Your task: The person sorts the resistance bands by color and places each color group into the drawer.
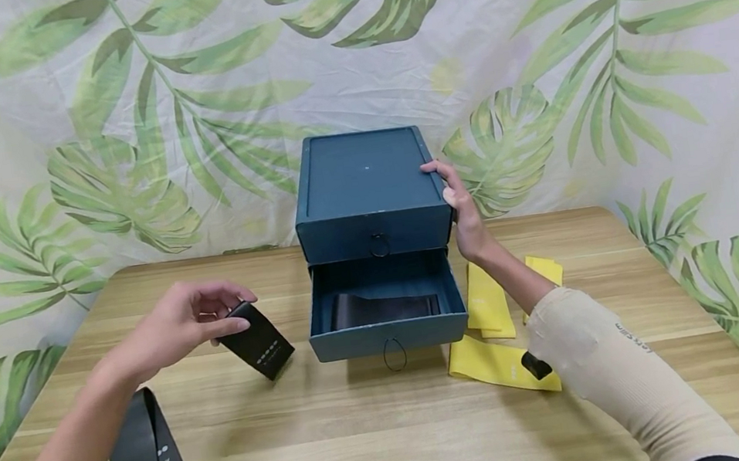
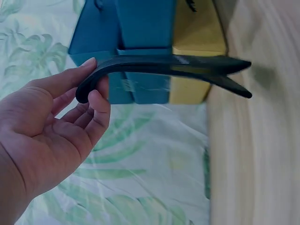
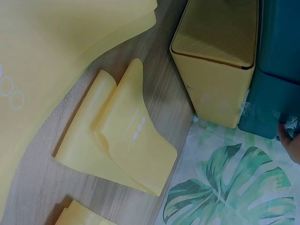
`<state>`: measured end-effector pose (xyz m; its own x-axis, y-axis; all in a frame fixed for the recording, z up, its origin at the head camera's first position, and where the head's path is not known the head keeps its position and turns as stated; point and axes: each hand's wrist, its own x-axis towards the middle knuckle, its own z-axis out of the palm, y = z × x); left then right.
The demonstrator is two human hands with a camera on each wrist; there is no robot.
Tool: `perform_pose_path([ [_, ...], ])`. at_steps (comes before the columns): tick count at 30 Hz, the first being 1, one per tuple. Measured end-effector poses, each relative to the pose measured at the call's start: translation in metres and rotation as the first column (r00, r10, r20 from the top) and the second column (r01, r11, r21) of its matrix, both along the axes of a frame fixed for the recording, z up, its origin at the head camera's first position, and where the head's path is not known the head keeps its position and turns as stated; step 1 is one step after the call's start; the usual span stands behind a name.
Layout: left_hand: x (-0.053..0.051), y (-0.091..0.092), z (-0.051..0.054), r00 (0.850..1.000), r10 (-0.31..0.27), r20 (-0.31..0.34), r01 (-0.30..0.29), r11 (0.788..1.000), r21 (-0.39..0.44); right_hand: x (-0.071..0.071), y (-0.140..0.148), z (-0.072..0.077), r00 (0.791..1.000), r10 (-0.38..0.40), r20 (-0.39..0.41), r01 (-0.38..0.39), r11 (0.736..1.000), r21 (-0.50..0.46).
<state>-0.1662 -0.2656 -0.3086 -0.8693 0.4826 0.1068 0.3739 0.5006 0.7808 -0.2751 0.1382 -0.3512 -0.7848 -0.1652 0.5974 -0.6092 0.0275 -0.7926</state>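
Observation:
My left hand (image 1: pixel 195 319) pinches one end of a folded black resistance band (image 1: pixel 260 346) between thumb and fingers, left of a blue drawer box (image 1: pixel 365 176). From the left wrist view, the band's far end (image 2: pixel 229 65) splits into two layers. The box's lower drawer (image 1: pixel 349 344) is pulled out, and another black band (image 1: pixel 380 308) lies inside it. My right hand (image 1: pixel 464 206) rests against the box's upper right side, its fingers over the top edge. In the right wrist view only a bit of the hand (image 3: pixel 291 144) shows, against the blue box.
Several yellow resistance bands (image 1: pixel 502 365) lie on the table right of the box. Another looped black band (image 1: pixel 142 447) sits beside my left forearm. Both wrist views show a yellow box section (image 3: pixel 215 84) adjoining the blue ones. A leaf-print cloth (image 1: pixel 351 93) hangs behind the table.

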Motion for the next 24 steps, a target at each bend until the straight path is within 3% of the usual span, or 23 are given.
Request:
perform_pose_path([
  [7,0.006,0.007,0.016,0.998,0.057,-0.037,-0.053,0.994,0.096,-0.001,0.0,-0.001,1.0,-0.001,0.001,0.001,1.0,-0.007],
  [15,0.008,0.014,0.031,0.997,0.062,-0.054,-0.048,0.974,0.223,-0.001,0.0,0.0,1.0,-0.002,0.011,0.002,1.0,-0.005],
  [17,0.007,0.016,0.035,0.997,0.057,-0.045,-0.043,0.959,0.282,-0.001,0.001,0.0,1.0,-0.002,0.01,0.002,1.0,-0.002],
  [24,0.008,0.03,0.046,0.999,0.049,-0.022,-0.032,0.874,0.485,0.0,0.0,-0.001,1.0,0.0,0.014,0.0,1.0,-0.002],
])
